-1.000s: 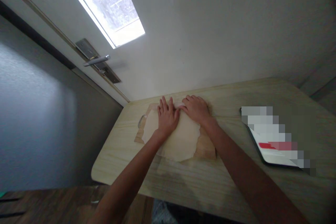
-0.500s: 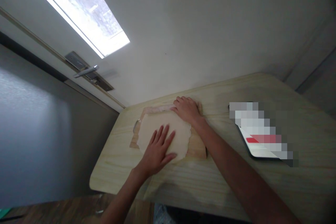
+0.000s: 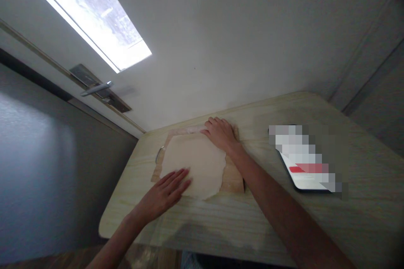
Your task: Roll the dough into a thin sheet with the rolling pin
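A thin pale sheet of dough lies spread over a wooden cutting board with a metal handle at its left end. My left hand lies flat with its fingers stretched out at the sheet's near left edge, fingertips touching the dough. My right hand rests on the far right edge of the sheet, fingers bent down onto it. Both forearms reach in from the bottom of the view.
The board sits on a light wood-grain table against a white wall. A tablet with a partly blurred screen lies to the right. A door with a metal lever handle stands at the left, beyond the table's rounded corner.
My left hand has slid from the far middle of the dough, beside my right hand, back toward me to the near left edge. My right hand stays at the far edge.
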### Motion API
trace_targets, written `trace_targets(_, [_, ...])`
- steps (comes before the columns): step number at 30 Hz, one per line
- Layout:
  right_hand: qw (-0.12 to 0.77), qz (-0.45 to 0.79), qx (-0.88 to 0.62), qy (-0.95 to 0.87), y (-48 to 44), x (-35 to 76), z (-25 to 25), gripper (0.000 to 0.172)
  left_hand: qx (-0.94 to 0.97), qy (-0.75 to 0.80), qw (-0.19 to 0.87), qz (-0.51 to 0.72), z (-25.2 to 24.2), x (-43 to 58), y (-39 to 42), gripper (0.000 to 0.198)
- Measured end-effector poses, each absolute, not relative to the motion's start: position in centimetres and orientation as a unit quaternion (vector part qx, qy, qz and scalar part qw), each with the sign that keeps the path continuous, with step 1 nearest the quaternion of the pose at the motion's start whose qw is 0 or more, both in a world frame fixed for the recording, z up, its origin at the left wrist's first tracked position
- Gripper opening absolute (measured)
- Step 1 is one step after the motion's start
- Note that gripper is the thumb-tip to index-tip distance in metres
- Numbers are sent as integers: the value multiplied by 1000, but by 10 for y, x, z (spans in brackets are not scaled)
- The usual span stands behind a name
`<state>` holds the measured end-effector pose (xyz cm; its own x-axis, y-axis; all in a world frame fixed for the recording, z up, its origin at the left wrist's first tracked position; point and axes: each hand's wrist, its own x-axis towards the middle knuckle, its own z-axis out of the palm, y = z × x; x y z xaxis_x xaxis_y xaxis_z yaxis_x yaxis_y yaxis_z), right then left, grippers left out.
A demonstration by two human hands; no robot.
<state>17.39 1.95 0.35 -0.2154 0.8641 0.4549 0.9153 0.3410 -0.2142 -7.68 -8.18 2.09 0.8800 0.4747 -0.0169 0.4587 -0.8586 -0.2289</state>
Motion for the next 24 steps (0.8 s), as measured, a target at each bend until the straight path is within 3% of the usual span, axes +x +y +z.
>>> trace_targets(7, [250,-46,-574,-778,19,175,4,29,-970,-207,118,-44,10,-77,-91,58])
trace_targets(14, [262,-51,-584,-767,18,174,6,31,-966,-231,82,-86,6,-54,-76,43])
trace_targets(21, [265,-38,-602,-752,19,176,6,29,-953,-256,39,-158,26,-51,-82,40])
trace_targets(24, [270,-40,-602,-751,18,176,7,28,-961,-238,34,-134,29,-51,-95,43])
